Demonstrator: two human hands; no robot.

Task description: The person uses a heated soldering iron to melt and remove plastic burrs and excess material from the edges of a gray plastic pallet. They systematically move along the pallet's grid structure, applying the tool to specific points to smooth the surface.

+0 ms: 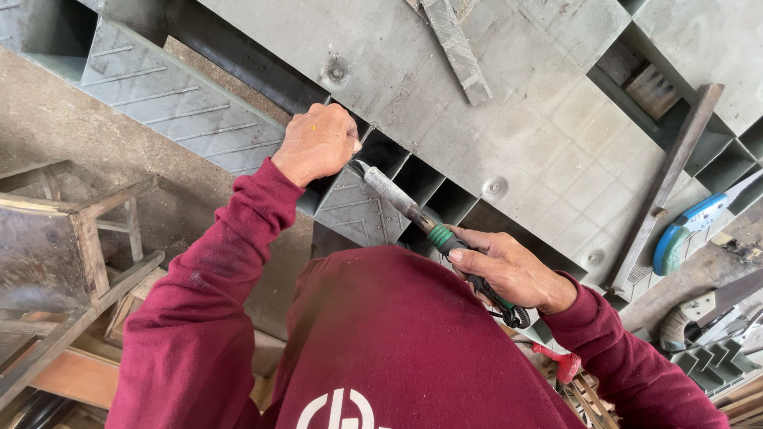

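R hand (509, 270) clamped on green-black handle of metal tool (397, 199); shaft runs diagonal, up-left from grip, tip touching edge of grey ribbed plastic panel (517, 135). L hand (316, 143) closed over same edge, just beside tip (nearer to it than R). What L fingers pinch, if anything: can't tell. Wooden stool (71, 238) off to L, well apart.

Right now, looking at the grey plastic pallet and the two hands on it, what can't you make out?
Head view, the only one:
- Tip of the metal soldering iron with the green collar: hidden behind the left hand.
- Whatever the left hand pinches at the grey plastic pallet: covered by its fingers.
- Iron's handle: wrapped by the right hand.
- Blue-handled saw: blade cut off by the right edge.
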